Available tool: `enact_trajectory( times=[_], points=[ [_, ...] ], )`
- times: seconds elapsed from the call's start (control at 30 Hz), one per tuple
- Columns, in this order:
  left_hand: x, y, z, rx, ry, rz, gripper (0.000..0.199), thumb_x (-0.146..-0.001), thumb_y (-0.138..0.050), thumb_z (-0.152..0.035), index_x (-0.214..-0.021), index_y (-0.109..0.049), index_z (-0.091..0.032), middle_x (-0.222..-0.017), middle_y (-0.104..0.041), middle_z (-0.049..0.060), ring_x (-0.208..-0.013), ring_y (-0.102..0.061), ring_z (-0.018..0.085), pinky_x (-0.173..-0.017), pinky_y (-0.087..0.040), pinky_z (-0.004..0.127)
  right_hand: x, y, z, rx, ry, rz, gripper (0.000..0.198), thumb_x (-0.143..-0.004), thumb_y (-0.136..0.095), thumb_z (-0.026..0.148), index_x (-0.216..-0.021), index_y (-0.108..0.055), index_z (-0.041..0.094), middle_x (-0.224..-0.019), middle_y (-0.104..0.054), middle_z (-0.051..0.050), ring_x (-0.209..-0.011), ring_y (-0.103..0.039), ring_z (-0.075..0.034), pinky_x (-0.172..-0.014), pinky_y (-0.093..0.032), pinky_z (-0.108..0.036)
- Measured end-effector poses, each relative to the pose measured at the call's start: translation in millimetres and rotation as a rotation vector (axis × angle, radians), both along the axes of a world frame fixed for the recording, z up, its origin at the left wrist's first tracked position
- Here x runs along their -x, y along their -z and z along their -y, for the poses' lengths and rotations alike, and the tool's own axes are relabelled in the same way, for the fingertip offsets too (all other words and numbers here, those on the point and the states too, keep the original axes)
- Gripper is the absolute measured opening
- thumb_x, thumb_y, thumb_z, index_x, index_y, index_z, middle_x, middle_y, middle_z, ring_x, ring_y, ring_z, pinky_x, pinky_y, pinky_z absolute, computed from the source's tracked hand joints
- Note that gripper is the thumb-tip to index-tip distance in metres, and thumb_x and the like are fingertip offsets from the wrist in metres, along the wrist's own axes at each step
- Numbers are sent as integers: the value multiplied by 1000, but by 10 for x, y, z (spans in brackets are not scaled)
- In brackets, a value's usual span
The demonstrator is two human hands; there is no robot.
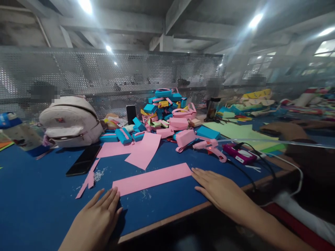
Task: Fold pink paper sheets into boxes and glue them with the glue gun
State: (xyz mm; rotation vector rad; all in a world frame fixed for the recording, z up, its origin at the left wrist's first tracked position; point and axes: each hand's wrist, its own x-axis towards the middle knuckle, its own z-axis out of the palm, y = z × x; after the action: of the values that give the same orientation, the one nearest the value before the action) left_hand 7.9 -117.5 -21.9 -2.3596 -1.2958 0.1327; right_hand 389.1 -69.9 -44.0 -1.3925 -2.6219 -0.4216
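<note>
A long pink paper strip (153, 178) lies flat on the blue tabletop in front of me. The fingertips of my left hand (98, 216) rest on its left end, fingers stretched out. At the strip's right end, my right hand (220, 190) lies flat with straight fingers, its fingertips at the corner. Behind the strip are a loose pink sheet (145, 150) and another pink sheet (112, 149) partly under it. Narrow pink scraps (88, 178) lie to the left. A pink glue gun (212, 149) rests beyond my right hand.
Blue and pink folded paper pieces (180, 123) form a pile at the back. A black phone (84, 160), white backpack (70, 122) and bottle (23, 134) stand left. To the right are a purple power strip (239, 153), green sheets (243, 134) and another person's arm (285, 132).
</note>
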Motion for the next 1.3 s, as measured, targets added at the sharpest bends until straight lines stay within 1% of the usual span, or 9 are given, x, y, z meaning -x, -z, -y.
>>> enact_trajectory(
  times=[0.13, 0.23, 0.33, 0.5, 0.67, 0.73, 0.87, 1.03, 1.3],
  points=[
    [-78, -12, 41, 31, -38, -7, 42, -92, -40, -27, -114, -69, -5, -119, -62, 24, -107, -63, 39, -96, -46, 61, 56, -43, -7, 24, 21, 26, 40, -96, -43, 27, -128, -60, 10, -131, -57, -14, -117, -59, -29, -96, -52, -45],
    [-320, -60, -6, 59, -102, -30, 43, -94, -41, -29, -110, -70, -1, -116, -64, 27, -112, -59, 42, -103, -37, 63, 160, -141, -48, 66, 53, 39, 38, -95, -47, 28, -124, -62, 8, -129, -59, -15, -119, -57, -30, -98, -49, -45],
    [-645, -98, -140, 123, -111, -41, 49, -93, -46, -29, -131, -53, 1, -133, -50, 28, -124, -48, 42, -105, -36, 60, 311, -297, -104, 71, 63, 52, 40, -92, -53, 31, -122, -64, 5, -133, -55, -18, -123, -53, -32, -100, -47, -44],
    [-900, -126, -316, 330, 10, 139, 63, -96, -39, -46, -147, -31, -10, -151, -25, 22, -138, -29, 37, -108, -35, 55, 667, -513, -184, 133, 6, 27, 42, -92, -55, 34, -120, -65, 4, -134, -53, -21, -126, -50, -32, -106, -40, -42],
    [-837, -140, -300, 462, 12, 246, 73, -93, -37, -59, -149, -25, -13, -154, -12, 21, -142, -11, 37, -111, -22, 60, 1028, -366, -250, 321, -299, -143, 66, -94, -47, 47, -145, -36, 7, -150, -32, -17, -140, -29, -26, -116, -26, -41],
    [-802, -120, -292, 486, 26, 281, 75, -93, -34, -61, -149, -23, -12, -154, -10, 21, -143, -8, 36, -112, -19, 60, 1064, -271, -268, 420, -339, -193, 67, -96, -41, 48, -148, -28, 8, -154, -24, -15, -143, -22, -24, -117, -23, -40],
    [-697, -61, -293, 489, 60, 340, 77, -92, -30, -66, -151, -17, -19, -155, -6, 18, -143, -5, 35, -113, -18, 58, 901, -189, -291, 504, -274, -232, 67, -97, -37, 50, -151, -20, 13, -157, -14, -11, -145, -12, -22, -119, -15, -43],
    [-452, -49, -252, 470, 13, 308, 75, -90, -32, -67, -151, -14, -27, -156, -4, 16, -142, -6, 37, -110, -23, 60, 557, -126, -293, 496, -153, -248, 69, -96, -32, 57, -152, -17, 17, -158, -11, -9, -145, -12, -23, -119, -14, -46],
    [-12, -1, -129, 229, 21, 277, 66, -90, -45, -59, -148, -22, -37, -154, -21, 12, -137, -31, 37, -105, -39, 53, 272, -32, -253, 415, -84, -230, 66, -96, -29, 59, -151, -23, 21, -157, -17, -8, -144, -17, -25, -117, -21, -48]
  ],
)
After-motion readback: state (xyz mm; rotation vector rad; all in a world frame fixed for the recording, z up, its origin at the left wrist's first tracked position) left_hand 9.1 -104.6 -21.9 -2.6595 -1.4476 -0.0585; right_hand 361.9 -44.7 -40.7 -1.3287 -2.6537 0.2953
